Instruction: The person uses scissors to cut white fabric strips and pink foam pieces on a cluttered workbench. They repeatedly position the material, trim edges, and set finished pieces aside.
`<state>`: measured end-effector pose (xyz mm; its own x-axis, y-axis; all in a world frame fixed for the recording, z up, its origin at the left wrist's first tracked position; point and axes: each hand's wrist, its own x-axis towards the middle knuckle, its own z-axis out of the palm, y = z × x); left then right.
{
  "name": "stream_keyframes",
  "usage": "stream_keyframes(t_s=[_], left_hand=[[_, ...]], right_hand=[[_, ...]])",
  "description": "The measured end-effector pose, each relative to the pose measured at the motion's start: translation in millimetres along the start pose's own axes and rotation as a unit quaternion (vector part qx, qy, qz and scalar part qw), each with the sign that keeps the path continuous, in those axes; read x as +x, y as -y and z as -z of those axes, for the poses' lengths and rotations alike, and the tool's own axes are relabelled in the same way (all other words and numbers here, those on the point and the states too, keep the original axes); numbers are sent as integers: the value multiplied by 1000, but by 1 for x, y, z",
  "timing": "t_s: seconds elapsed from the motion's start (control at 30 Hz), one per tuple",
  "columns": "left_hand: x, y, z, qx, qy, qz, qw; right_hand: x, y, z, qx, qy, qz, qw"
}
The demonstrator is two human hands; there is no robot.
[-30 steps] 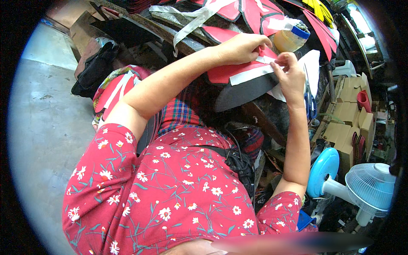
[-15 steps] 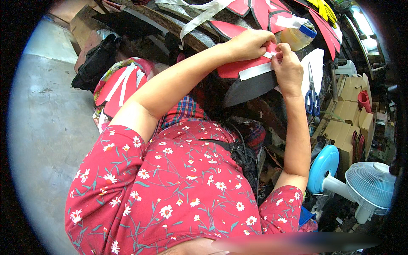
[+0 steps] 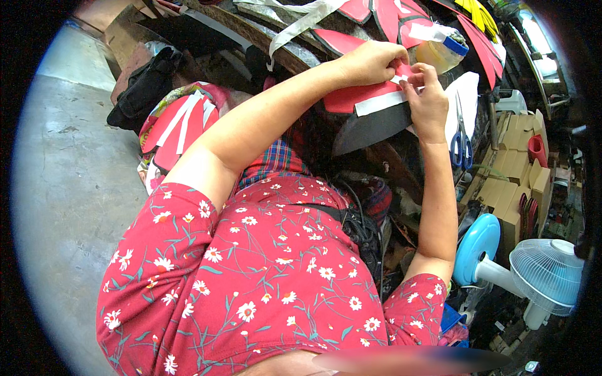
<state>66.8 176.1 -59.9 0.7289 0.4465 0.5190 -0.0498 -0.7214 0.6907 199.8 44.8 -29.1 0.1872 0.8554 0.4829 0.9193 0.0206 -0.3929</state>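
Observation:
My two hands meet over a red sheet piece (image 3: pixel 351 99) at the work surface's near edge. My left hand (image 3: pixel 375 64) is closed, its curled fingers pinching the far part of that piece. Close beside it, my right hand (image 3: pixel 430 108) has thumb and fingers bent together at a white strip (image 3: pixel 380 103). The strip runs along the red piece's near edge; its end by the fingertips is partly hidden. A dark grey curved piece (image 3: pixel 370 130) sticks out below it. Blue-handled scissors (image 3: pixel 462 149) lie right of my right hand, by a white sheet (image 3: pixel 465 88).
Behind my hands stand a blue-rimmed jar (image 3: pixel 443 52) and more red, black-edged pieces (image 3: pixel 385 22). A loose white strip (image 3: pixel 301 28) hangs nearby. Red pieces with white strips (image 3: pixel 182 128) lie at left. Cardboard boxes (image 3: pixel 501 194) and a blue fan (image 3: pixel 544 276) are at right.
My right thumb and fingers have shifted slightly at the strip and look a little more parted. The left hand keeps nearly the same place; the whole view has moved a little.

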Motion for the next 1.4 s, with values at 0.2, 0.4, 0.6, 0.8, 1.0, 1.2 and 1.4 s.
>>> stream_keyframes(t_s=[0.2,0.4,0.6,0.8,1.0,1.2,1.4], left_hand=[[0,0,-1,5,-3,-2,1000],[0,0,-2,15,-6,-13,1000],[0,0,-5,13,-33,-44,998],[-1,0,-5,31,-23,-43,998],[1,1,-6,36,-25,-57,997],[0,0,-5,62,-7,-47,997],[0,-1,-5,50,-11,-37,998]], right_hand=[[3,3,-4,-128,-2,68,989],[6,-2,-9,-36,-21,-20,999],[3,-12,4,-14,8,-95,995],[-1,-23,8,-4,0,5,1000],[-10,-20,12,-107,-10,101,989],[-22,-6,12,-281,10,81,956],[-24,-8,15,-122,77,1,989]])
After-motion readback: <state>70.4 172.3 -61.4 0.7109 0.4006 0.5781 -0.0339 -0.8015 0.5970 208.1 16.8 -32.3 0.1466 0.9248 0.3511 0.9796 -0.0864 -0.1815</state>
